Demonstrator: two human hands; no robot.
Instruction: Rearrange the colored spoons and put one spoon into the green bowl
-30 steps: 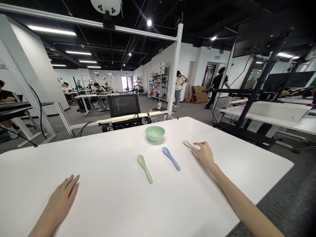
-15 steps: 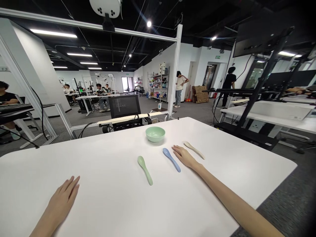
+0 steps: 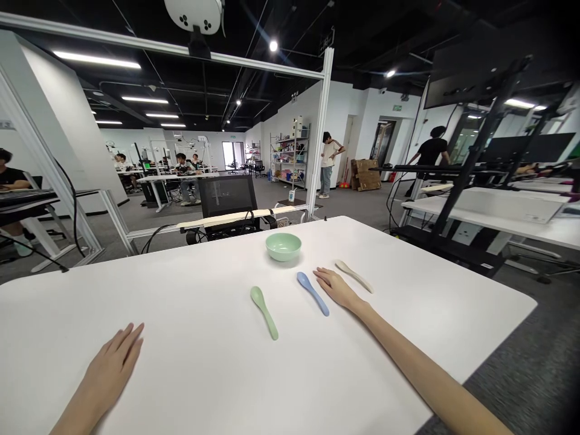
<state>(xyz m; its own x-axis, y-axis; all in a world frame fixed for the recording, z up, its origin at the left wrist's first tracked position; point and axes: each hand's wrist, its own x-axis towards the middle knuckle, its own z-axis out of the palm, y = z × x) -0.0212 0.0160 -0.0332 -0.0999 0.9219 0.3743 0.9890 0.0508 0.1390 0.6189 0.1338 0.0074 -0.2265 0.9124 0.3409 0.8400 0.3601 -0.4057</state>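
On the white table (image 3: 226, 386) lie three spoons in a row: a green spoon (image 3: 264, 302), a blue spoon (image 3: 312, 292) and a cream spoon (image 3: 354, 276). Behind them stands a small green bowl (image 3: 283, 246). My right hand (image 3: 336, 287) rests flat with fingers stretched out between the blue and cream spoons, close to the blue one, holding nothing. My left hand (image 3: 111, 368) lies flat and open on the near left of the table, far from the spoons.
A black office chair (image 3: 228, 202) stands behind the table's far edge inside a metal frame (image 3: 319, 130). To the right is another white desk with a black monitor stand (image 3: 471, 163). People stand and sit in the background.
My right hand left the cream spoon and moved left, settling between the blue and cream spoons. The left hand stayed put. A person in black walked right in the background.
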